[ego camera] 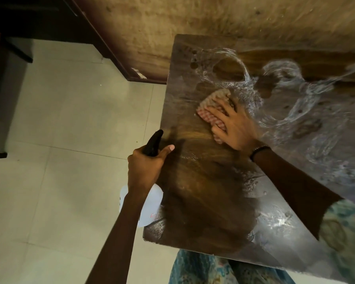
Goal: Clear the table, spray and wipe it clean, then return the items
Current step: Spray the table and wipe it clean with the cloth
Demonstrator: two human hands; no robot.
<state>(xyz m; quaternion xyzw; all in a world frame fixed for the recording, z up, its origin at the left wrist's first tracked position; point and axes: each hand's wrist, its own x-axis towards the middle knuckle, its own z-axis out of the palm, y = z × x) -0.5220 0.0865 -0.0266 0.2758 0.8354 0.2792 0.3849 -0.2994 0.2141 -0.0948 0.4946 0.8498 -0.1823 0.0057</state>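
Note:
A dark wooden table (203, 201) fills the right of the view, its top wet with white foamy streaks (295, 103) toward the far right. My right hand (232, 126) presses flat on a red-and-white checked cloth (213, 101) near the table's left edge. My left hand (146, 165) grips a spray bottle beside that edge; the bottle's black nozzle (154, 144) points away from me, and its white body (150, 208) shows below my wrist. No other items stand on the visible tabletop.
Pale floor tiles (70, 130) spread to the left of the table. A brownish wall (213, 19) runs behind it, with a dark skirting and dark furniture (19, 21) at the upper left. My patterned clothing (213, 269) touches the near edge.

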